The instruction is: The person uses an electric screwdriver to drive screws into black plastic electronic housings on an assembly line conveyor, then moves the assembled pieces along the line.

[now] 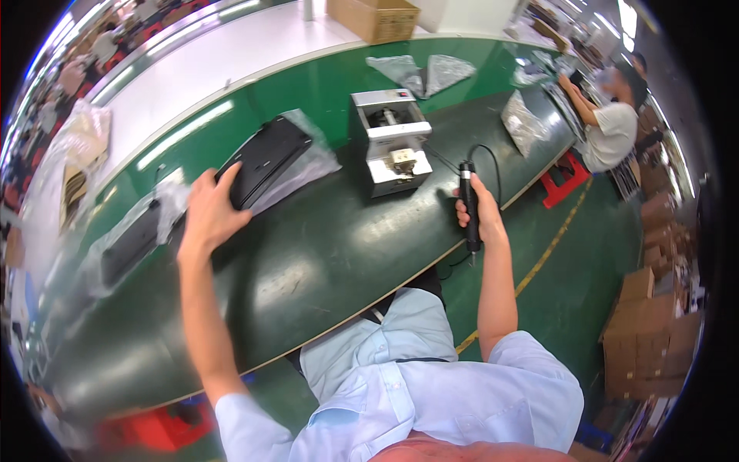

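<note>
My right hand (482, 208) is closed around a black electric screwdriver (469, 200), held upright near the table edge with its bit pointing down. A cord loops away behind it. My left hand (209, 209) is open, thumb and fingers spread at the left end of a flat black panel (269, 158). Whether the fingertips touch the panel cannot be made out. That panel lies on a clear plastic bag (312, 163). Between my hands, farther back, stands a metal screw feeder box (390, 142) with an open top.
Another black part (131, 245) in clear plastic lies left on the dark green table (323, 254). Plastic bags (450, 73) and a bubble-wrap bag (525, 123) lie farther back. A co-worker (612, 123) sits at far right beside a red stool (566, 181). Cardboard boxes (647, 331) are stacked right.
</note>
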A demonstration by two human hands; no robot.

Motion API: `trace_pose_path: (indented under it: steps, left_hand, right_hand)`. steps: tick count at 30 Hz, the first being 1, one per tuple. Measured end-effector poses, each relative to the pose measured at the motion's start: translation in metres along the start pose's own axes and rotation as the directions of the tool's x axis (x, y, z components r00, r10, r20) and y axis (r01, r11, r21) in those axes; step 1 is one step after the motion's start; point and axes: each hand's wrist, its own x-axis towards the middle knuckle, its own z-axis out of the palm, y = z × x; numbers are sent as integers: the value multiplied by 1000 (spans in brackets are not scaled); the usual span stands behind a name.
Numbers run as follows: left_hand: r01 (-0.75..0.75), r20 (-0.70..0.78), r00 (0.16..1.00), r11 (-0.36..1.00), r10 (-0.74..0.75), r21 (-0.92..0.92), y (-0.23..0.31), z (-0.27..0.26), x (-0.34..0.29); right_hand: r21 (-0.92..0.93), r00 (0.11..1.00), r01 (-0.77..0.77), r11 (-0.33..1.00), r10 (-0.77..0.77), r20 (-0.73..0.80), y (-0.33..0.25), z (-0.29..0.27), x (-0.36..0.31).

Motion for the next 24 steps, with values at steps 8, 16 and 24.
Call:
trace_pose_path:
  steps: [8,16,24]
  left_hand:
    - [-52,-47,997,994,57,99,-54,100,98]
    - [-454,-412,842,871,349,-190,66,104,21]
    - [-675,-295,736,628,610,-387,132,128,-66]
  right_hand:
    - [3,1000,-6,1000,6,-28,8,4,0]
    - [-23,996,19,1000,-21,-88,9,4,-3]
    - [-53,990,18,998,-25,-138,8,5,-5]
